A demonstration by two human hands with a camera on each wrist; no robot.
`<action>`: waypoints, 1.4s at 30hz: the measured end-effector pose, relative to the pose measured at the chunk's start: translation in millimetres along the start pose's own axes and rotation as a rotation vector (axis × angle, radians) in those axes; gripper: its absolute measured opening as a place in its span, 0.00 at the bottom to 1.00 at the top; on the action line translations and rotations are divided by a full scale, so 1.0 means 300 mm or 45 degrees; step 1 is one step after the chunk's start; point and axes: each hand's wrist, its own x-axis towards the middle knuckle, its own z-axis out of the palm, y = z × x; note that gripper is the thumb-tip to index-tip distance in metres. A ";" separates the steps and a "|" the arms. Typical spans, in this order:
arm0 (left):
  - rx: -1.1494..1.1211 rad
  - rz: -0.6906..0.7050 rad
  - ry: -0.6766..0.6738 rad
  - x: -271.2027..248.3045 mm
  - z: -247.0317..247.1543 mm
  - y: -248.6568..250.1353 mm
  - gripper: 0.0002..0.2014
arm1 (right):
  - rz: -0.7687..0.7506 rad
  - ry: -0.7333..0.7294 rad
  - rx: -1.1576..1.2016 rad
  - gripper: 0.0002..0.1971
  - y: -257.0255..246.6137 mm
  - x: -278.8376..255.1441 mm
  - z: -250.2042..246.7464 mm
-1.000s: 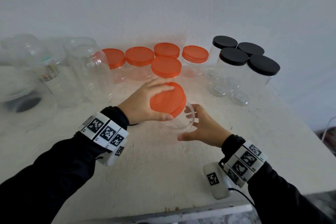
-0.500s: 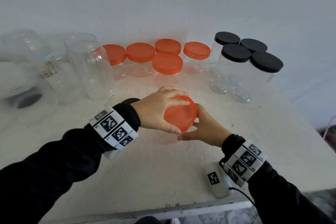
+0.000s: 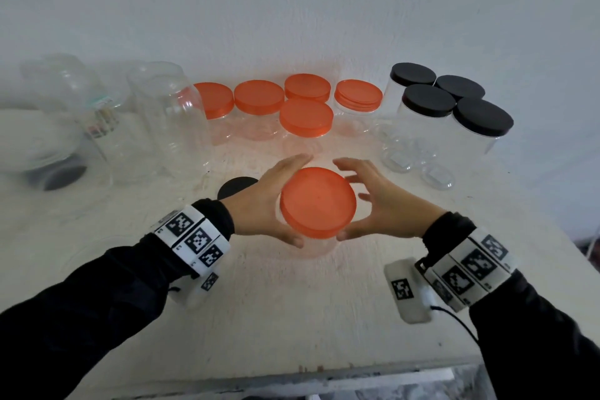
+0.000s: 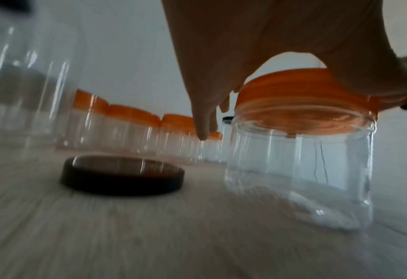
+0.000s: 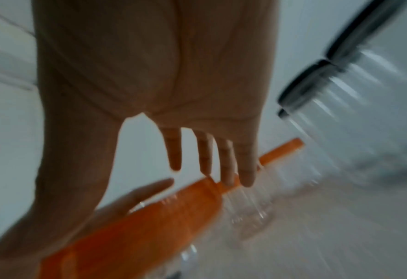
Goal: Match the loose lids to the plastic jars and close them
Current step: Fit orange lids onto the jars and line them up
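The orange lid (image 3: pixel 318 202) sits on the clear jar (image 4: pixel 300 169) at the table's near middle. The left hand (image 3: pixel 259 201) grips its rim; the right hand (image 3: pixel 383 204) is spread, holding nothing. Unbraced, the light jar could spin or tip (cross-threading too), bumping the black lid (image 3: pixel 234 188) or the farther closed jars (image 3: pixel 306 117).

A plain white wall (image 3: pixel 292 3), matte and lightly scuffed, stands directly behind a pale, off-white wooden table (image 3: pixel 292 318). The tabletop shows faint grain and small marks. Lighting is soft and even, without hard shadows.
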 end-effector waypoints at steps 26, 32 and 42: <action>-0.387 -0.260 0.005 0.004 0.039 -0.066 0.55 | -0.190 -0.494 -0.798 0.48 -0.179 0.119 -0.009; -0.400 -0.268 0.003 0.004 0.036 -0.068 0.54 | -0.195 -0.517 -0.764 0.46 -0.177 0.125 -0.013; -0.404 -0.250 0.029 0.009 0.039 -0.073 0.44 | -0.039 -0.147 -1.171 0.48 -0.192 0.093 0.034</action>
